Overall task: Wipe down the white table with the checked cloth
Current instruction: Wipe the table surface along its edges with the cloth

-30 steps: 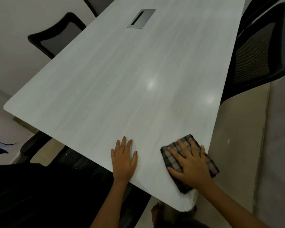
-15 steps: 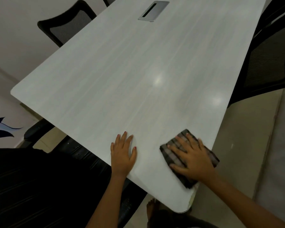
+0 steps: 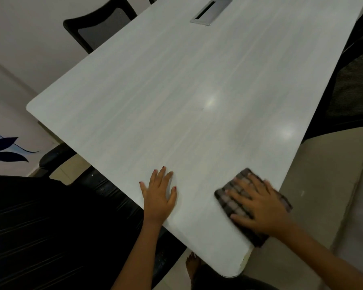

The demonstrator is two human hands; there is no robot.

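A long white table (image 3: 176,97) fills most of the head view. A folded dark checked cloth (image 3: 228,195) lies near the table's near right corner, its right edge at the table's rim. My right hand (image 3: 258,204) presses flat on the cloth with fingers spread and straight; the cloth looks motion-blurred. My left hand (image 3: 158,194) rests flat on the bare tabletop beside it, fingers straight, holding nothing.
A metal cable-port plate (image 3: 211,11) is set into the table's far middle. Black mesh office chairs stand at the far left (image 3: 96,26), the right (image 3: 348,88) and near left (image 3: 40,227). Tiled floor (image 3: 323,185) lies to the right. A bare foot (image 3: 193,266) shows below the table corner.
My right hand has slid the cloth slightly toward the table's right edge, blurring it. The camera view has shifted, so the table sits further right. My left hand stays planted.
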